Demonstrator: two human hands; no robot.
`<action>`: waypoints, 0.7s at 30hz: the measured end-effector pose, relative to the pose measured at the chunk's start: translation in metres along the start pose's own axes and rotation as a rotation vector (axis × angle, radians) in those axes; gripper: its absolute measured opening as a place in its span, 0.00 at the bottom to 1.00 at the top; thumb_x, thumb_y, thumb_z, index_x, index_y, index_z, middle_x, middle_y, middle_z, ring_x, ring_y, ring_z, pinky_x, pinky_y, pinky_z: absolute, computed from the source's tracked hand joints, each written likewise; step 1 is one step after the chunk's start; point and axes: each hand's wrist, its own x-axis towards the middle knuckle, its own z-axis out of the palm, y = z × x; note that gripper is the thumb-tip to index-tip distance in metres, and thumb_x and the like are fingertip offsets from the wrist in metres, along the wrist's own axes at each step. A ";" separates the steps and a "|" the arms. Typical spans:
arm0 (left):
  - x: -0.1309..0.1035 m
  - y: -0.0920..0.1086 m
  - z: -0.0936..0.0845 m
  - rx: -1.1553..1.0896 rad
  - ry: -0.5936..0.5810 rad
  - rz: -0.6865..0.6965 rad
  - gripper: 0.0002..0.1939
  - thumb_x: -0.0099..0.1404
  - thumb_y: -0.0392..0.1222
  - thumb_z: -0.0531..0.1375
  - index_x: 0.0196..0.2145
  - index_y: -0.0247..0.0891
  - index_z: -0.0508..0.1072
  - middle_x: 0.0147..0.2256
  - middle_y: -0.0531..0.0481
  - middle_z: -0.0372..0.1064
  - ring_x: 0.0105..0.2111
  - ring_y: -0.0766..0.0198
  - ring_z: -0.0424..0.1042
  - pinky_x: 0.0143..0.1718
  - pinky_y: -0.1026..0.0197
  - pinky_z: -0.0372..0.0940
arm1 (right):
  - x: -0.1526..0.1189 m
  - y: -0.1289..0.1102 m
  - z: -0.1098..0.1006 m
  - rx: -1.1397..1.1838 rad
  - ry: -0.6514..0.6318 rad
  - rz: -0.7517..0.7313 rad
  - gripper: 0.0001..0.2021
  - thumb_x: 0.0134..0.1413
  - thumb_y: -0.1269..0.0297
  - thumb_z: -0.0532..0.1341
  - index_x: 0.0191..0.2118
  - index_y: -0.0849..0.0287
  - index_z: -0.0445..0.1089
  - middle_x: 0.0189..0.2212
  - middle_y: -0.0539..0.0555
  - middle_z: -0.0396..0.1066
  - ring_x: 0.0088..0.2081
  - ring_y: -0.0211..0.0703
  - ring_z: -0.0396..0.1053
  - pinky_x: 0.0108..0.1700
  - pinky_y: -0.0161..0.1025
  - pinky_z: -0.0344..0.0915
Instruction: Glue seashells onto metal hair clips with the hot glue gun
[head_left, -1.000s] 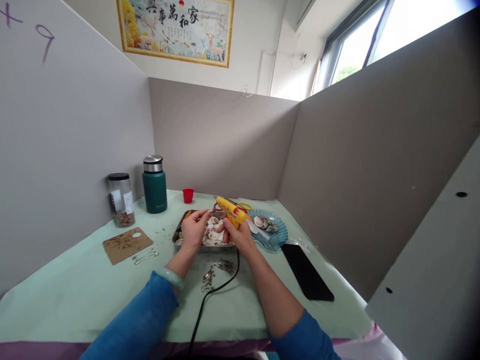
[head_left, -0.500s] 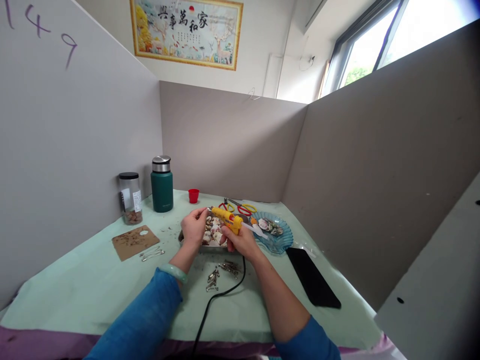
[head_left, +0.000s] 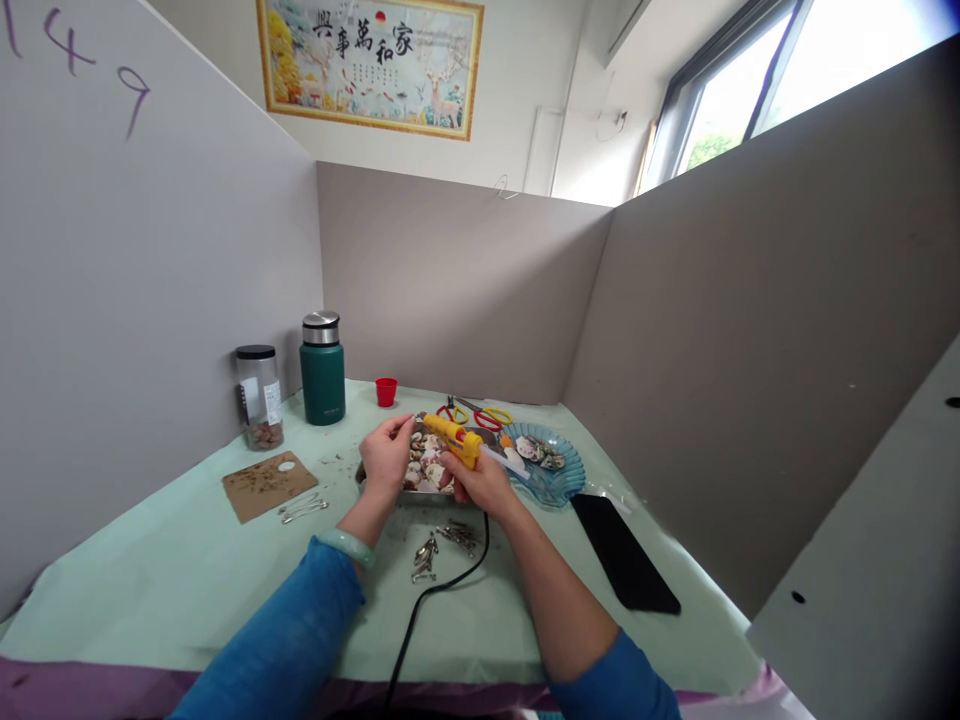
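Note:
My right hand (head_left: pixel 480 481) grips a yellow hot glue gun (head_left: pixel 454 439), its nozzle pointing left and a clear glue stick (head_left: pixel 504 461) poking out of its back end. Close to the nozzle, my left hand (head_left: pixel 388 452) is closed in a pinch; whatever lies between its fingertips is too small to name. Both hands are above a metal tray (head_left: pixel 431 497) filled with seashells (head_left: pixel 429 462), partly hidden by the hands. A black cord (head_left: pixel 442 588) runs from the gun toward the table's front edge. Small metal pins (head_left: pixel 425 555) lie in piles in front of the tray.
At the left are a brown card (head_left: pixel 270 486), large safety pins (head_left: pixel 304 508), a lidded jar (head_left: pixel 260 398) and a green bottle (head_left: pixel 322 370). A red cup (head_left: pixel 386 391) and scissors (head_left: pixel 491 416) stand behind. To the right are a blue plate (head_left: pixel 559 490) with shells and a black phone-like slab (head_left: pixel 626 555).
Hardly anything differs. The whole view has shifted slightly; both hands and the glue gun keep almost the same position over the tray.

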 end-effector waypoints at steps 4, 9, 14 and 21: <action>-0.001 0.001 0.000 -0.002 -0.010 -0.006 0.14 0.56 0.46 0.59 0.36 0.36 0.79 0.33 0.47 0.77 0.35 0.58 0.74 0.42 0.58 0.66 | -0.001 -0.003 0.001 0.019 -0.005 -0.002 0.18 0.54 0.48 0.56 0.31 0.61 0.69 0.18 0.49 0.68 0.12 0.30 0.56 0.14 0.29 0.54; 0.000 -0.001 0.002 -0.004 -0.010 -0.008 0.14 0.56 0.46 0.59 0.35 0.36 0.79 0.33 0.46 0.77 0.35 0.58 0.74 0.42 0.58 0.66 | -0.002 -0.004 0.001 0.009 -0.018 0.005 0.18 0.53 0.48 0.57 0.31 0.61 0.68 0.20 0.49 0.69 0.12 0.29 0.56 0.14 0.28 0.53; -0.001 -0.002 0.002 -0.013 -0.006 -0.002 0.14 0.56 0.47 0.59 0.36 0.36 0.79 0.33 0.46 0.77 0.35 0.58 0.74 0.42 0.58 0.66 | 0.000 0.002 0.001 0.019 -0.002 -0.013 0.19 0.53 0.47 0.56 0.33 0.62 0.68 0.21 0.50 0.70 0.13 0.29 0.57 0.14 0.28 0.54; 0.000 -0.003 0.002 -0.013 0.005 -0.014 0.15 0.56 0.47 0.59 0.36 0.36 0.79 0.33 0.46 0.77 0.35 0.58 0.74 0.42 0.58 0.66 | -0.002 -0.003 0.001 -0.002 -0.010 0.003 0.18 0.54 0.48 0.56 0.33 0.61 0.69 0.17 0.48 0.67 0.12 0.29 0.55 0.15 0.29 0.53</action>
